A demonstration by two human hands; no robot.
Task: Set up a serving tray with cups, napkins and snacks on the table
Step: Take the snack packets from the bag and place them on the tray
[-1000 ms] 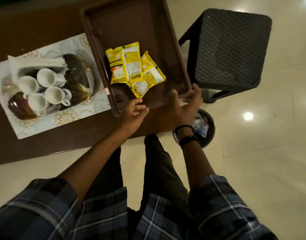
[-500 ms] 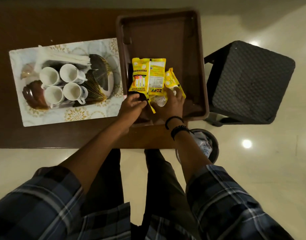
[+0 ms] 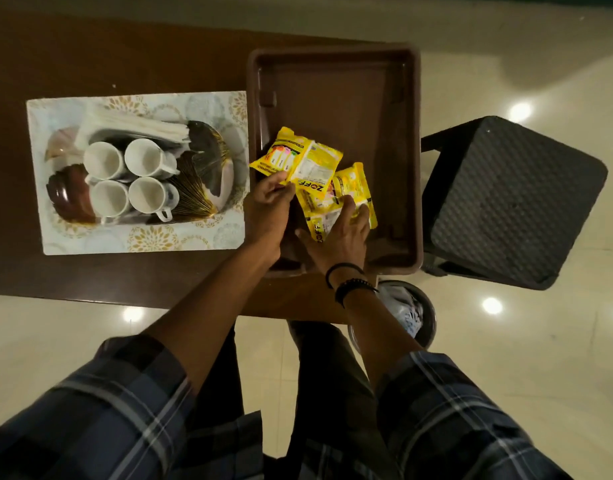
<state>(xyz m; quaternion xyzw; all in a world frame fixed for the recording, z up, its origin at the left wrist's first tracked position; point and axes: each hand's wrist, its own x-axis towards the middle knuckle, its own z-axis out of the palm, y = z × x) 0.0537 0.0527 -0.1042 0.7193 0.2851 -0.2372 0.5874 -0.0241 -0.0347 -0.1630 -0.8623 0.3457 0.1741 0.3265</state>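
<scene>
A brown plastic tray (image 3: 336,60) sits on the dark wooden table (image 3: 131,53), its near half holding several yellow snack packets. My left hand (image 3: 268,216) pinches the lower left corner of the larger packet strip (image 3: 303,161). My right hand (image 3: 339,237) lies flat on the smaller packets (image 3: 350,188), fingers spread over them. To the left, several white cups (image 3: 138,180) stand on a round decorated plate (image 3: 208,161), with a stack of white napkins (image 3: 131,124) lying across its far side.
The plate rests on a patterned placemat (image 3: 142,237). A dark woven-top stool (image 3: 512,199) stands right of the table. A small bin (image 3: 402,313) with a plastic bag sits on the shiny tiled floor by my right wrist.
My hands have left the tray's near rim and moved onto the snack packets. The large packet strip has turned and shifted toward the tray's left wall. My view has swung to look straighter down.
</scene>
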